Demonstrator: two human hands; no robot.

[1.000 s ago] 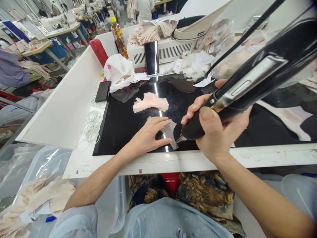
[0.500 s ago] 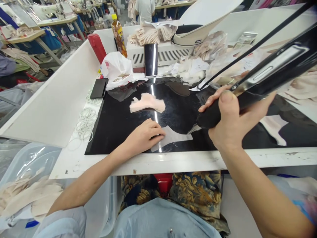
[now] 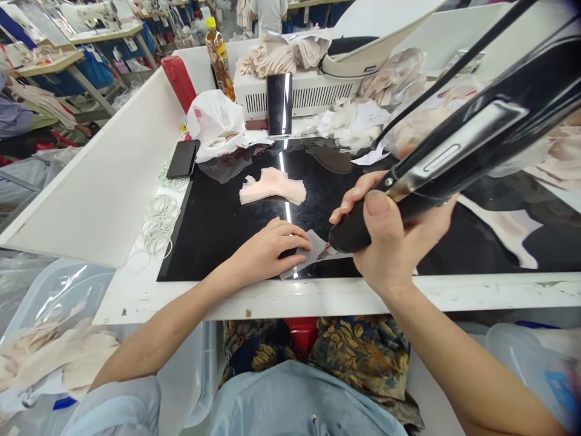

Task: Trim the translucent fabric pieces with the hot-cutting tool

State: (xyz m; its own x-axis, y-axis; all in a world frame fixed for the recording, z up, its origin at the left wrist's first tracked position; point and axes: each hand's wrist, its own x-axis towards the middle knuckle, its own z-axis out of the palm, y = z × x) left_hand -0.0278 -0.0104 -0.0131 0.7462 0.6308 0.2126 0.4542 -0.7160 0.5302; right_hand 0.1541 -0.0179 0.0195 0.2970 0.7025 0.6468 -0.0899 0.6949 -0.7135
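Note:
My left hand (image 3: 276, 247) lies on a thin whitish cut fabric piece (image 3: 313, 251), its fingers stretched and slightly apart, pressing the piece to the black work surface (image 3: 218, 242). Wrapped round a large black hand tool (image 3: 436, 163) with a silver metal part along its side, my right hand (image 3: 390, 242) is closed. The tool's narrow metal tip (image 3: 327, 251) is at the fabric piece, just right of my left fingers. Beyond my left hand lies a stack of pale pink cut pieces (image 3: 272, 186). Another pale piece (image 3: 512, 230) lies at the right.
White elastic rings (image 3: 157, 227) and a phone (image 3: 183, 158) lie at the left edge. A plastic bag (image 3: 215, 124), a bottle (image 3: 220, 60), a dark upright panel (image 3: 279, 104) and a vented white box (image 3: 318, 97) stand at the back. A cord (image 3: 454, 72) crosses the upper right.
My right hand has moved left with the black tool, bringing its metal tip from the fabric piece's right end close to my left fingers. My left hand has barely shifted.

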